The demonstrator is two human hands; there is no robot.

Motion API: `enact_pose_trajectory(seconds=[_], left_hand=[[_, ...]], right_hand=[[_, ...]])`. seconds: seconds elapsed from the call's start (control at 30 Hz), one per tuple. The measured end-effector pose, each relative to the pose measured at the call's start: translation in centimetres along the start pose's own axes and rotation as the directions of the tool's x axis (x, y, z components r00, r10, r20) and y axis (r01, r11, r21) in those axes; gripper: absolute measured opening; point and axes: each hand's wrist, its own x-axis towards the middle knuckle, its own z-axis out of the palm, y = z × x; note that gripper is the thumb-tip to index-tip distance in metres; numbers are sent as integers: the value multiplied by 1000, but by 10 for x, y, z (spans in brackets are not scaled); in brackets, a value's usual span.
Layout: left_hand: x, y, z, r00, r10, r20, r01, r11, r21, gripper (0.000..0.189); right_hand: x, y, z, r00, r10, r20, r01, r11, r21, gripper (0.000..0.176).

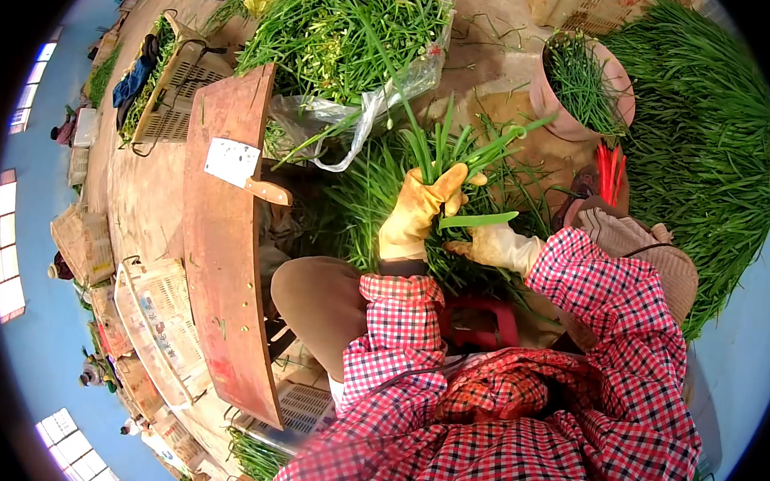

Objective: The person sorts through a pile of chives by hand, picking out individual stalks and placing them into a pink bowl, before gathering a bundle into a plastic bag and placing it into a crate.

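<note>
My left hand (416,209), in a yellowed work glove, is closed round a bunch of garlic chives (436,150) whose flat green leaves and stalks fan out above the fingers. Just to its right is my right hand (494,248), also gloved, with a finger stretched out to the left. One broad green leaf (480,220) lies close above that hand's fingers, between the two hands. More loose greens (360,209) spread on the floor beneath and around both hands. The lower ends of the held bunch are hidden behind the left glove.
On the left, a cleaver (268,192) rests on a wooden board (219,293). A plastic-lined heap of cut stalks (346,41) stands ahead. To the right are a pink bucket (542,91) of stalks, red strips (609,175) and a large pile of greens (698,160). Crates (162,325) line the left.
</note>
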Motion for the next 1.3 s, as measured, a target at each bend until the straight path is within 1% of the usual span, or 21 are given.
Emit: enact_pose_trajectory(seconds=[0.13,0.2,0.27,0.4,0.5,0.63,0.73,0.77,0.8,0.83,0.87,0.9,0.97,1.0,1.03,1.07,1.1,1.17,1.2,1.23,1.3], left_hand=[[12,-27,2,1000,0,7,-2,966,257,79],[14,-36,-4,996,77,53,-91,930,355,67],[14,-28,-6,991,79,108,-120,885,451,65],[16,-1,-5,986,-168,-13,165,946,280,65],[15,-10,-6,983,-177,-54,184,961,205,61],[10,26,-15,999,-32,-43,43,953,300,57],[17,-1,-5,959,258,-119,-142,797,588,58],[26,-23,0,890,444,-101,-237,641,730,60],[19,-11,-6,955,290,-68,-247,900,360,62],[13,2,-12,992,122,-33,-126,964,-235,64],[6,15,-17,999,-45,3,37,787,-616,66],[2,33,-20,980,-193,56,165,614,-772,57],[-4,73,-26,920,-282,272,318,133,-939,38],[-6,85,-27,869,-247,428,388,-196,-901,29],[3,67,-22,781,4,624,589,-338,-734,19],[12,49,-16,608,255,752,781,-360,-510,22],[30,7,3,290,811,508,917,-387,95,40],[22,24,24,234,777,584,972,-182,-148,46],[2,58,33,303,742,598,945,-154,-288,44],[-16,90,34,376,707,599,898,-119,-423,42],[-4,45,40,335,781,527,830,21,-558,42]], right_hand=[[1,-18,-4,979,183,93,-188,981,52,56],[17,2,29,997,44,-57,-23,944,329,54],[11,12,30,994,76,81,-70,995,-72,53],[13,23,37,981,-6,194,14,999,-40,59],[3,-22,-31,975,74,211,-94,992,87,60],[7,-19,-69,892,255,374,-255,966,-49,61],[6,5,-82,887,169,430,-186,983,-3,64],[-4,8,-87,973,59,224,-44,997,-70,62],[-3,31,-88,975,-4,224,-18,995,96,56],[-1,54,-89,972,-67,223,7,966,259,50],[8,77,-87,983,-121,141,108,989,99,40],[10,48,-127,968,97,230,-148,966,214,32],[22,100,-120,926,356,125,-338,930,-144,24],[29,136,-108,903,424,71,-383,869,-314,23],[28,160,-99,975,34,220,173,506,-845,22],[28,185,-89,973,208,105,-94,762,-641,24],[29,193,-80,952,303,37,-247,837,-488,25],[33,217,-56,917,382,-112,-398,873,-283,27],[32,201,-54,886,448,-117,-462,841,-281,27],[36,204,-43,886,437,-156,-462,803,-376,28],[32,215,-23,887,404,-225,-458,696,-553,30]])
